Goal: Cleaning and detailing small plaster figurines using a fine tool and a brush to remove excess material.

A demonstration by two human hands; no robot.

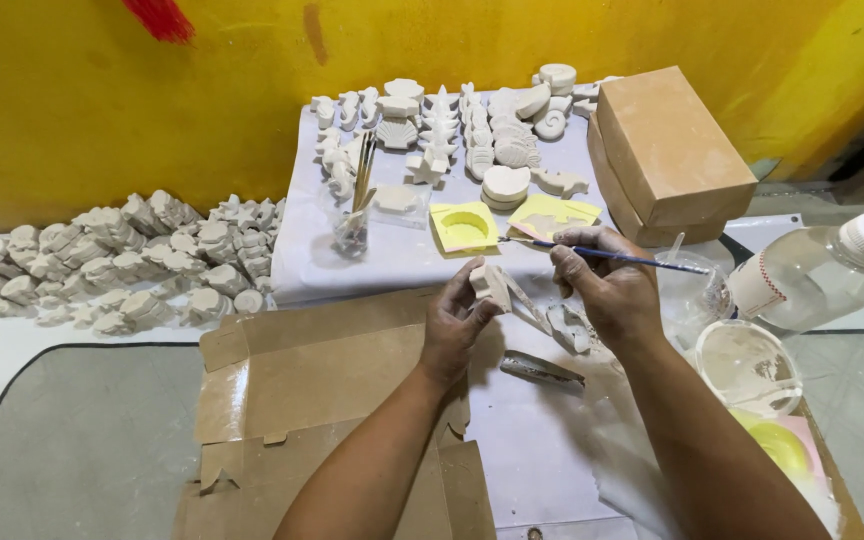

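Fingers of left hand pinch small white plaster cast, tilted toward brush. Right hand closed around thin blue-handled paintbrush, tip near cast; flattened brown cardboard shields table beneath.

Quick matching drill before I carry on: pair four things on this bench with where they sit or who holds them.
Things:
1. thin paintbrush
2. small white cast piece
3. tan box
4. clear plastic bottle

Places:
A. lying on its side at the far right
B. in the left hand
C. in the right hand
D. by the wall, right of the rows of white shell figures

Pairs: 1-C, 2-B, 3-D, 4-A
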